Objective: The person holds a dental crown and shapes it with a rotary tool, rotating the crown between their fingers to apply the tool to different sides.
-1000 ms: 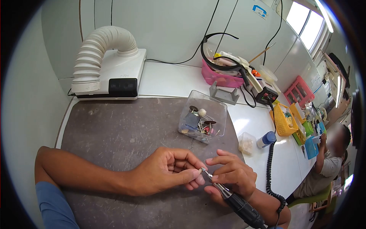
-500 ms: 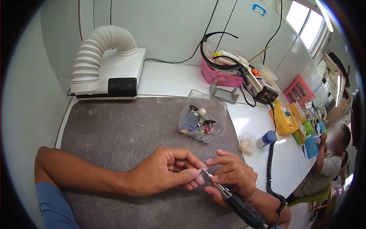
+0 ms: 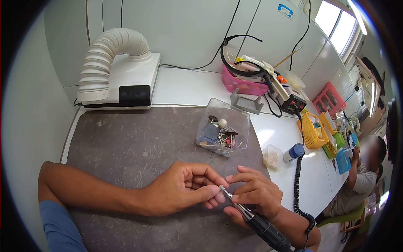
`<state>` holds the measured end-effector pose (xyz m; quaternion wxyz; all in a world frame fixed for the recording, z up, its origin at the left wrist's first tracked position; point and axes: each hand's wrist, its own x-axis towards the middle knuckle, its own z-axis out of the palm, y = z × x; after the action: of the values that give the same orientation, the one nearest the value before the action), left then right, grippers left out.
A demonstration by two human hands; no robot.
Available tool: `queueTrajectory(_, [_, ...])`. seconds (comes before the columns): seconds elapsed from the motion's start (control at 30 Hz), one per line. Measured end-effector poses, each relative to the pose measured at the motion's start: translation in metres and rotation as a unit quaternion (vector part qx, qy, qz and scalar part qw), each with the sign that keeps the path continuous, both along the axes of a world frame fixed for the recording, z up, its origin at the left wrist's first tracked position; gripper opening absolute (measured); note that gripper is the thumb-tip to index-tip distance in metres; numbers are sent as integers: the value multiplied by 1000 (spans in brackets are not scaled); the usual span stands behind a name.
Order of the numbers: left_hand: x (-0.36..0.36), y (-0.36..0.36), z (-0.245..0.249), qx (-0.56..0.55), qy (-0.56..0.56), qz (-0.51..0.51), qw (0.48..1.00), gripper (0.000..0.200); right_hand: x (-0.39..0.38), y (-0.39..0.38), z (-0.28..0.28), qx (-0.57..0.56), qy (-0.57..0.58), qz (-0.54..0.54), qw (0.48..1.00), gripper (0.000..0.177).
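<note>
Over the dark grey mat [image 3: 126, 147], my left hand [image 3: 178, 191] pinches a small pale piece [image 3: 221, 187] between thumb and forefinger. The piece is mostly covered by the fingertips, so its exact kind does not show. My right hand [image 3: 262, 193] grips a black and silver rotary handpiece [image 3: 268, 233] like a pen, its metal nose pointing up and left. The bit's tip meets or nearly meets the pale piece; contact is too small to make out. Just beyond my hands sits a clear plastic box [image 3: 243, 136] holding several mounted bits and discs.
A white machine with a ribbed hose [image 3: 96, 63] stands at back left. Behind the box are a grey stand [image 3: 247, 104] and a pink basket [image 3: 235, 86]. A small tub [image 3: 273, 157], a blue-capped bottle [image 3: 294, 153] and the coiled cord [image 3: 297, 185] lie right. A person [image 3: 352, 189] sits farther right.
The handpiece's nose has shifted slightly left against the pale piece, and my right fingers have moved a little with it. My left hand has stayed almost still.
</note>
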<state>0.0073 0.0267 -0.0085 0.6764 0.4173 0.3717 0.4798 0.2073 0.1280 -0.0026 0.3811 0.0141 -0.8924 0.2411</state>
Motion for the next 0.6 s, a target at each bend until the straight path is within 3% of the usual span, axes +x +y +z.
queueTrajectory(0.6, [1, -1, -2, 14, 1, 6, 1000, 23, 1, 2, 1, -3, -2, 5, 1000, 27])
